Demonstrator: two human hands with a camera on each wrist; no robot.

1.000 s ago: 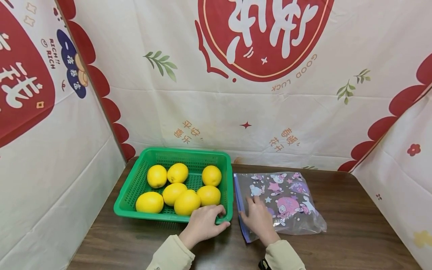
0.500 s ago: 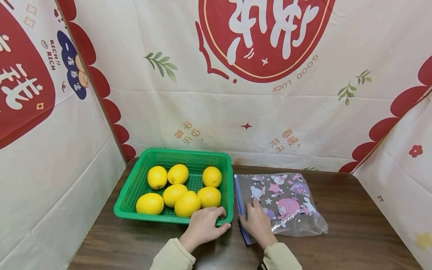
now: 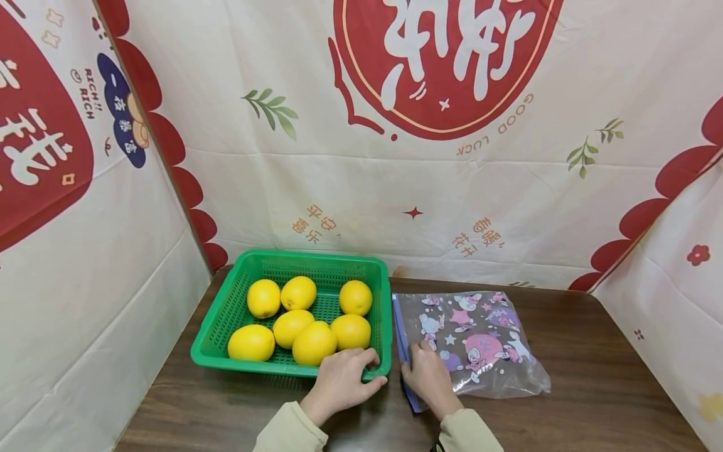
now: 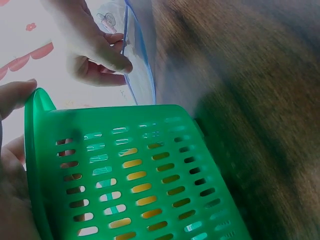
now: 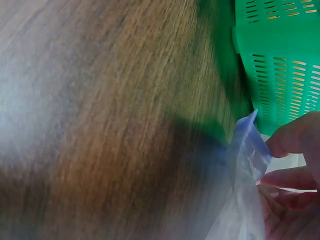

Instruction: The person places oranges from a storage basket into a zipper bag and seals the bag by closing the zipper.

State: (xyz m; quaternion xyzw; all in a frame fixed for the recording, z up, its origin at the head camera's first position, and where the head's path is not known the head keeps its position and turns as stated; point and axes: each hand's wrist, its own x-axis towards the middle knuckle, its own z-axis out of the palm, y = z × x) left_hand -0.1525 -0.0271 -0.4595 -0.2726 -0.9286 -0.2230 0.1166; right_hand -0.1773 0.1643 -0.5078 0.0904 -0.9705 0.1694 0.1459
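Observation:
My left hand (image 3: 341, 383) grips the front right corner of a green plastic basket (image 3: 257, 366), fingers over the rim. Inside the basket lie several yellow lemons (image 3: 251, 343), some touching. To the right, a clear zip bag (image 3: 488, 346) printed with pink and purple cartoon figures lies flat, its blue-purple zip edge (image 3: 400, 326) facing the basket. With thumb and fingers my right hand (image 3: 429, 380) pinches the bag at that edge. In the right wrist view the edge (image 5: 245, 142) is lifted off the table beside the fingertips. The left wrist view shows the zip edge bowed slightly apart.
The dark wooden table (image 3: 593, 376) extends to the right of the bag and in front of the basket. White printed cloth (image 3: 350, 182) hangs close behind the table and along both sides. The bag's zip edge lies very near the basket's right wall.
My right hand has drawn slightly back toward me, and its fingers have closed in at the bag's zip edge. My left hand stays at the basket corner; the lemons have not moved.

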